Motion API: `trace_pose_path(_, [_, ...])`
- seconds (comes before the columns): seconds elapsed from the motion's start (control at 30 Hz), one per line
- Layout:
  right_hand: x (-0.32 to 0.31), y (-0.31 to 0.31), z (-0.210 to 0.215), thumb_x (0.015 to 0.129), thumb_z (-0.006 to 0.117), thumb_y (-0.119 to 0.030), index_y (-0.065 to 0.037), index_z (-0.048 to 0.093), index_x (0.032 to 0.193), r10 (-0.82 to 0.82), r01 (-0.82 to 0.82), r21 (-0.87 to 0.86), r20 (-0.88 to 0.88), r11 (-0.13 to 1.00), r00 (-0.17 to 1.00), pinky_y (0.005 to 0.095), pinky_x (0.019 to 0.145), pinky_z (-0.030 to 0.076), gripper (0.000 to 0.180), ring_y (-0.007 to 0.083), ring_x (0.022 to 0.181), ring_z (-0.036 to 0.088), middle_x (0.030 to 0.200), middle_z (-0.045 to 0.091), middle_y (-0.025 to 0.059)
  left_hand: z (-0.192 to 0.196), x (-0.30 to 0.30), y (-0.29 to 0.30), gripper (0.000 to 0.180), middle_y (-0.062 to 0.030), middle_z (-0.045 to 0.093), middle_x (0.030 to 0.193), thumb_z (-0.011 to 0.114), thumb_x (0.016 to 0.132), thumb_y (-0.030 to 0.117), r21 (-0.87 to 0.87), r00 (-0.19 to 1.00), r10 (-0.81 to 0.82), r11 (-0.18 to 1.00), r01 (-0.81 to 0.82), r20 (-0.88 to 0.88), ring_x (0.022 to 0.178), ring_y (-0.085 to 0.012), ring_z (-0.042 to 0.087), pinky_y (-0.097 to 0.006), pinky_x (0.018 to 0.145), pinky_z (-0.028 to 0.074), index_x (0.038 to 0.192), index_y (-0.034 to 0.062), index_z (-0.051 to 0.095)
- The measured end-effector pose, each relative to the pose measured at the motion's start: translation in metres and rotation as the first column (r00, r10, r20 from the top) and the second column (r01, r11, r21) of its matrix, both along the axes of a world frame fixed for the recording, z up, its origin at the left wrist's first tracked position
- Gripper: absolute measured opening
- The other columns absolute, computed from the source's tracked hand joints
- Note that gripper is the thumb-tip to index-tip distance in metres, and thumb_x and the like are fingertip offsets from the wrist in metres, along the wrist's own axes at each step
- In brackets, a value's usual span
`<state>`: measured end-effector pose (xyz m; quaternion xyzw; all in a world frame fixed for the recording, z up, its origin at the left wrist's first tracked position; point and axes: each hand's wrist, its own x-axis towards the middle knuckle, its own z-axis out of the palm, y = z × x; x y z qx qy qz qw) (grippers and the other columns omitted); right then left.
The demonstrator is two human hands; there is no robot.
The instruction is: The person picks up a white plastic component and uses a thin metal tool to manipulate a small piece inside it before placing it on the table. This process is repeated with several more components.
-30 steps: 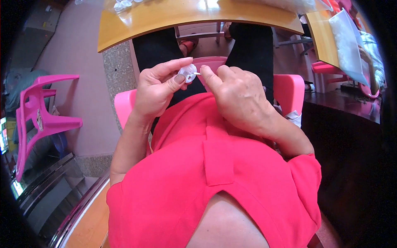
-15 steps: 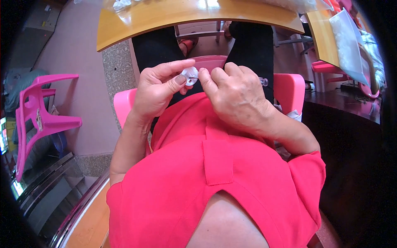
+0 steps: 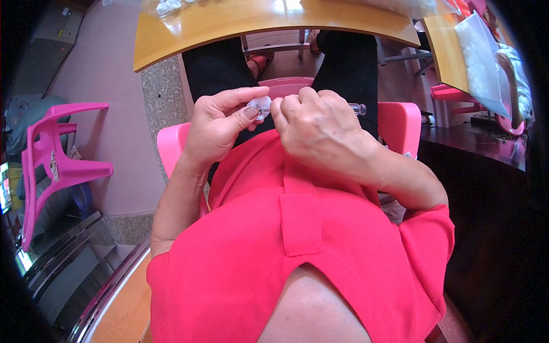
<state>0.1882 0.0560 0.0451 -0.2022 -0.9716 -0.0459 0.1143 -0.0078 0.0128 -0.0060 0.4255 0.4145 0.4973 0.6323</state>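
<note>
Above my lap, my left hand (image 3: 214,123) pinches a small white translucent plastic piece (image 3: 262,104) between thumb and fingers. Close against it, my right hand (image 3: 320,123) is closed around a slim clear-handled tool (image 3: 358,108). The rounded handle end sticks out past the right side of that hand, while its middle is hidden in my grip. A thin dark tip appears to meet the white piece. The tool looks like a screwdriver, but its exact kind cannot be made out.
A wooden table (image 3: 274,22) curves across the front, with several small white pieces (image 3: 168,7) on it. A pink plastic stool (image 3: 63,166) lies on its side at left. At far right, another person's arm (image 3: 513,86) is beside a tray of white pieces (image 3: 484,66).
My right hand has shifted slightly left and turned, so more of the tool's clear handle shows. The white piece has tilted in my left fingers. The other person's arm has moved.
</note>
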Motion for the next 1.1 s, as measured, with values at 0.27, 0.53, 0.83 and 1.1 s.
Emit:
trace_pose_path(0.27, [0.001,0.011,0.01,0.082,0.053,-0.007,0.005,0.061,0.087,0.097,-0.016,-0.292,0.263,0.956,0.96,0.0352,0.053,0.051,0.015,0.0259,0.065,0.065,0.074,0.063,0.0148,0.0,0.006,-0.003,0.025,-0.0043,0.068,0.094,0.064,0.087,0.005,-0.009,0.986,0.007,1.0,-0.008,-0.169,0.077,-0.0067,0.058,-0.02,0.068,0.049,0.112,0.0018,0.066])
trace_pose_path(0.53, [0.009,0.02,0.021,0.076,0.057,-0.006,0.002,0.061,0.091,0.079,0.033,-0.439,0.234,0.898,0.969,0.0376,0.054,0.05,0.018,0.0296,0.067,0.064,0.072,0.062,0.015,-0.003,0.004,0.0,0.027,-0.0074,0.067,0.097,0.063,0.088,0.006,-0.062,0.997,-0.062,0.996,0.064,0.036,0.08,-0.0094,0.06,-0.022,0.071,0.049,0.115,-0.0019,0.063])
trace_pose_path(0.83, [0.018,0.004,0.022,0.067,0.063,0.004,0.001,0.057,0.088,-0.106,0.048,-0.437,-0.11,0.898,0.988,0.0366,0.052,0.049,0.021,0.0281,0.061,0.061,0.063,0.055,0.0118,-0.001,-0.005,0.001,0.035,-0.0104,0.064,0.099,0.055,0.095,0.014,-0.045,0.928,-0.109,0.99,0.133,0.357,0.084,-0.0143,0.059,-0.025,0.073,0.048,0.125,-0.0042,0.055])
trace_pose_path(1.1, [0.01,-0.005,0.012,0.071,0.061,0.0,0.001,0.056,0.087,-0.12,0.053,-0.413,-0.139,0.909,0.983,0.0363,0.053,0.05,0.017,0.0269,0.061,0.061,0.063,0.055,0.0112,0.0,-0.006,0.0,0.034,-0.0101,0.064,0.097,0.055,0.095,0.015,0.014,0.945,-0.106,0.994,0.107,0.31,0.084,-0.0147,0.058,-0.025,0.074,0.047,0.122,-0.0055,0.057])
